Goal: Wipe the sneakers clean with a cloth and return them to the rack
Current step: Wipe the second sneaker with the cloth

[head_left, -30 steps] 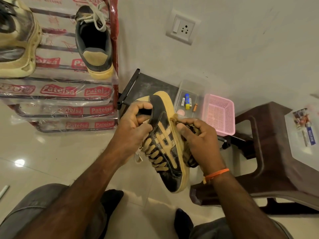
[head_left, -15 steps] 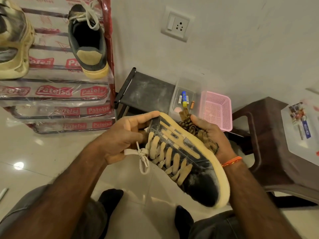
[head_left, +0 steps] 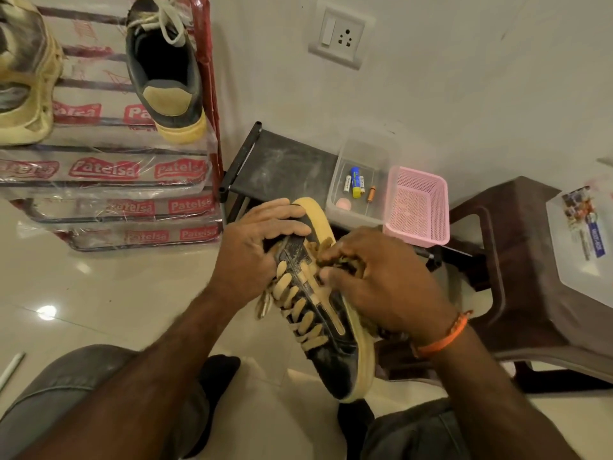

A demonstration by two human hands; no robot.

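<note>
Left hand (head_left: 255, 250): wrapped over the heel end of a black sneaker (head_left: 318, 313), fingers curled across the collar, thumb side hidden beneath. Right hand (head_left: 381, 287): fingers bent and pinching a brown patterned cloth (head_left: 335, 257) against the sneaker's side panel, an orange band (head_left: 444, 336) around the wrist. Sneaker held in the air above the tiled floor (head_left: 99, 293), between 2 grey-trousered knees, toe pointing down toward the wearer, tan laces facing up, pale yellow sole turned to the right, grey dust on the upper.

At upper left, against the wall, a red rack (head_left: 209, 78) with shelves still wrapped in printed plastic; on its top shelf, at the right edge, a second black sneaker (head_left: 166, 71), heel outward, white laces loose. Near the left edge of that shelf, a worn yellowish shoe (head_left: 26, 74).

Right of the rack, a low black stand (head_left: 282, 164); on its right end a clear plastic box (head_left: 358, 187) holding batteries, and just beside that a pink mesh basket (head_left: 418, 204). Further right, a dark brown plastic stool (head_left: 530, 260) carrying a clear container (head_left: 583, 240). On the wall above, a white switch-and-socket plate (head_left: 338, 34).
</note>
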